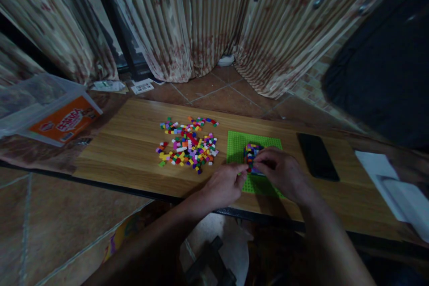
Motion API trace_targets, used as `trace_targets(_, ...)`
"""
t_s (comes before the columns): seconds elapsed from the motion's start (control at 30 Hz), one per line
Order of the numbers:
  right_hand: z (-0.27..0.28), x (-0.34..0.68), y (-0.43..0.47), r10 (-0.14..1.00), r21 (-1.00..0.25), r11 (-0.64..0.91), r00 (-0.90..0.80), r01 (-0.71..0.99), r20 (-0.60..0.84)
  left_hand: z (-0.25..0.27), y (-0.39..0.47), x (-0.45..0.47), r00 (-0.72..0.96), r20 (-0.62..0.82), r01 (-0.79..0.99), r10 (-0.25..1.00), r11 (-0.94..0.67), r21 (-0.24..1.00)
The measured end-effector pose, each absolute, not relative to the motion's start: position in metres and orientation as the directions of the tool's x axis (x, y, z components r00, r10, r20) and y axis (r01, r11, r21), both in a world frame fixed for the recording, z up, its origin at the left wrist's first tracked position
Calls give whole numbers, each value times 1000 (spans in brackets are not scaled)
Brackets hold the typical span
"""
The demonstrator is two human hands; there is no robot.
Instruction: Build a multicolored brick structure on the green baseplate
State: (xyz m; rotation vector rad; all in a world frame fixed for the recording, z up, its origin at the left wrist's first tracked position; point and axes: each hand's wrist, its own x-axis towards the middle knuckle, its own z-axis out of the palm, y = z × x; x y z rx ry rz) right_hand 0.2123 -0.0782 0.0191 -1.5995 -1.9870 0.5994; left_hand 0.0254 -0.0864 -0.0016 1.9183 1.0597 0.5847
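Note:
A green studded baseplate (236,142) lies on the wooden table, carrying a small structure of multicoloured toy bricks (250,152). My left hand (226,182) reaches in from the left, its index finger stretched out to the structure's near left corner and the other fingers curled. From the right, my right hand (283,170) bends over the structure with thumb and fingertips pinched together at its near side. Whatever sits between those fingertips is too small or hidden to make out. Part of the structure is covered by the right hand.
Loose coloured bricks (191,147) are spread left of the baseplate on the table (117,143). A black phone (317,156) lies to the right, with white papers (382,178) beyond. A clear plastic box (50,80) with an orange label stands far left. Striped curtains (214,22) hang behind.

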Motion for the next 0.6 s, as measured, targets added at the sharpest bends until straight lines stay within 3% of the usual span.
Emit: trace_targets(0.6, 12, 211, -70, 993, -659, 119, -103, 743, 63, 0, -89, 28, 574, -18, 534, 819, -357, 767)
